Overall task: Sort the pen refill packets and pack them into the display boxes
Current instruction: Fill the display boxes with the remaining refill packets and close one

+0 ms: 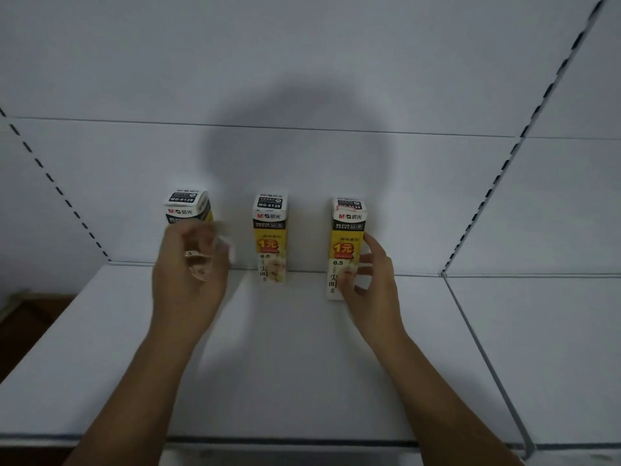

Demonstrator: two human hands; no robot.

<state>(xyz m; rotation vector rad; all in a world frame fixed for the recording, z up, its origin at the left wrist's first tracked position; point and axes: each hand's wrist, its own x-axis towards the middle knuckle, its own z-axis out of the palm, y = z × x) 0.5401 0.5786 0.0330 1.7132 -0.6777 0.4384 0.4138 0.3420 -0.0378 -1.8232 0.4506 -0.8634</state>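
A white shelf (302,364) runs along a white back panel (302,62), with three yellow display boxes standing upright against it, well apart. The right hand (373,287) grips the right box (346,237) by its side. The blurred left hand (188,277) curls before the left box (188,206); I cannot tell if it holds anything. The middle box (270,230) stands untouched

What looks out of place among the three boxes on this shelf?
The right box, gripped by the right hand, stands forward of the middle box, breaking the row. The left box is partly hidden by the left hand.
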